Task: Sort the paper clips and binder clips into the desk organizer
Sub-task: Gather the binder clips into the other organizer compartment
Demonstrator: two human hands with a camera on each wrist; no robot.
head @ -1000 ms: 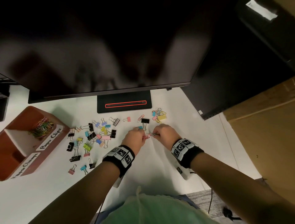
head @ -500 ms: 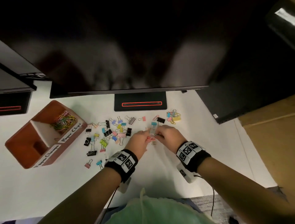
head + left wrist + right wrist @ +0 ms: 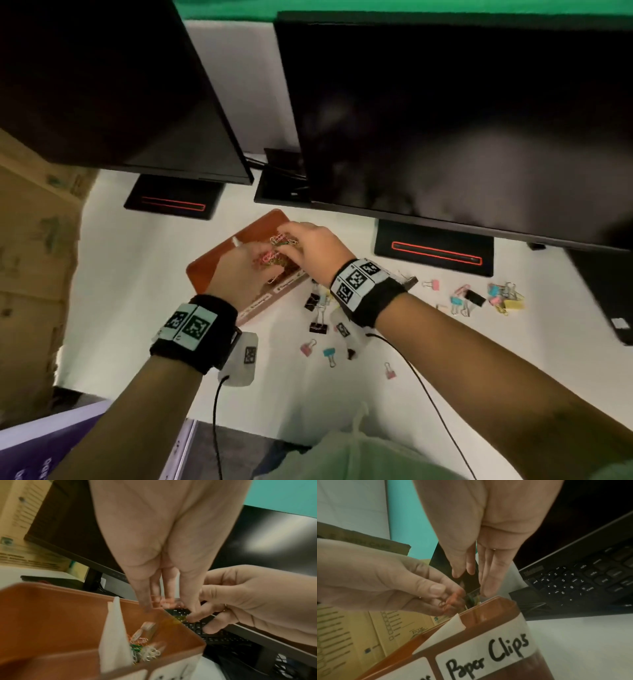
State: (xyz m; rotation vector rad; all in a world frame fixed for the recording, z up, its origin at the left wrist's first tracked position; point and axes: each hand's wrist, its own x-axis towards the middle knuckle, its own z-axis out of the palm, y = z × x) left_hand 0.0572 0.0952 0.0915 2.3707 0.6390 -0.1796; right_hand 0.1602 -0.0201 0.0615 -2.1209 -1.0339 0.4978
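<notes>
The brown desk organizer [image 3: 219, 260] stands on the white table, with a white divider [image 3: 111, 628] between its two compartments. A pile of coloured paper clips [image 3: 142, 649] lies in the compartment labelled "Paper Clips" [image 3: 488, 655]. Both hands hover over that compartment. My left hand [image 3: 263, 255] pinches pink paper clips [image 3: 453, 599]. My right hand [image 3: 287, 238] pinches a yellow-green paper clip [image 3: 472, 596] between thumb and fingers. A blurred pink clip [image 3: 147, 625] shows below the left fingertips. Several binder clips [image 3: 318, 308] lie on the table to the right of the organizer.
Two dark monitors [image 3: 445, 120] on black stands [image 3: 435, 253] hang over the back of the table. A black keyboard [image 3: 582, 581] sits behind the organizer. More binder clips [image 3: 493, 298] lie at the far right. A cardboard box [image 3: 30, 257] stands at the left.
Both hands have moved left from the loose clips in the middle of the table to above the organizer, carrying paper clips. The head view has swung left with them.
</notes>
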